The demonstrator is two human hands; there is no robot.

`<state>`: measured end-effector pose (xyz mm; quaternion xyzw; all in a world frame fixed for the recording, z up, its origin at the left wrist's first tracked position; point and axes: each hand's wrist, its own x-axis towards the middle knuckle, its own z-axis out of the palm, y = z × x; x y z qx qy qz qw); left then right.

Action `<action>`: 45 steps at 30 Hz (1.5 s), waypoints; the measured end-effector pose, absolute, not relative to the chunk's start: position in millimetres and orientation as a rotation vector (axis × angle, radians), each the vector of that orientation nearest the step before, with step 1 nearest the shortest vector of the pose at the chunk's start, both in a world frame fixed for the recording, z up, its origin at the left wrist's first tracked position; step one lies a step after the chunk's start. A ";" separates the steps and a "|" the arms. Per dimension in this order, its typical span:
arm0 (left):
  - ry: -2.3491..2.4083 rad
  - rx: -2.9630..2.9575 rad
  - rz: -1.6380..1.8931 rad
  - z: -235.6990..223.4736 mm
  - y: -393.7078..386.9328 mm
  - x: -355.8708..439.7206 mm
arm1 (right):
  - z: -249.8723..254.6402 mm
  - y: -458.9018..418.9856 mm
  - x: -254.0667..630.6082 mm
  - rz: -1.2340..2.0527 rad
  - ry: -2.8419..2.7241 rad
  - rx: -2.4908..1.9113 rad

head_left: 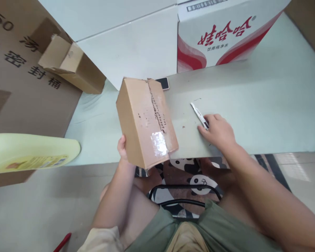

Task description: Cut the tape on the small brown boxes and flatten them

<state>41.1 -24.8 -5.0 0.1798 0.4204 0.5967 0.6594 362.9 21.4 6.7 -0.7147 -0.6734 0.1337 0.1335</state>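
Note:
A small brown cardboard box [144, 122] is held tilted over the table's front edge by my left hand [122, 148]. The thumb presses its left side; the other fingers are hidden behind or beneath it. A ragged cut line and a shiny patch of clear tape show on the upper face. To the right, my right hand [219, 131] rests low at the table, thumb and fingers closed around the rear end of a white utility knife [198, 113]. The knife's tip points away and to the left.
White cartons [136, 45], one with red lettering, line the table's back. An opened small box [81, 66] leans by a big brown carton [23, 94] at left. A dark phone-like object [163, 83] lies behind the held box. A pale yellow-green bottle [34, 152] juts in.

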 end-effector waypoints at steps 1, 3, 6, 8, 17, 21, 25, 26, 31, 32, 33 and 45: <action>0.951 0.405 1.325 -2.5 -24.9 43.7 | 5.6 23.0 365.0 0.415 -1.989 -2.123; 0.927 0.432 1.318 3.0 -23.1 50.6 | 7.3 23.1 365.0 0.477 -2.021 -2.117; 0.898 0.484 1.398 8.2 -18.1 58.6 | 18.6 16.5 359.2 0.696 -1.951 -1.916; 0.933 0.482 1.474 7.7 -16.0 58.5 | 27.7 8.7 355.3 0.908 -1.839 -1.701; 1.065 0.623 1.664 3.2 -19.4 39.7 | 34.3 -17.1 343.0 0.950 -1.830 -0.985; 1.058 0.686 1.659 3.8 -19.6 36.9 | 33.6 -16.8 339.2 0.862 -1.887 -0.875; 1.021 0.687 1.642 3.6 -21.0 33.0 | 39.7 -17.2 338.1 0.807 -1.896 -0.829; 1.009 0.685 1.643 3.6 -21.2 32.3 | 41.0 -17.5 338.0 0.802 -1.900 -0.836; 1.070 0.676 1.649 5.1 -20.4 32.5 | 40.1 -18.5 338.0 0.776 -1.879 -0.917; 1.071 0.671 1.644 5.4 -19.8 33.0 | 39.0 -18.5 338.1 0.771 -1.868 -0.924; 1.059 0.665 1.639 5.7 -19.3 33.5 | 38.1 -18.4 338.2 0.767 -1.861 -0.926; 1.082 0.635 1.587 1.0 -18.6 31.7 | 38.0 -18.1 337.0 0.740 -1.916 -0.875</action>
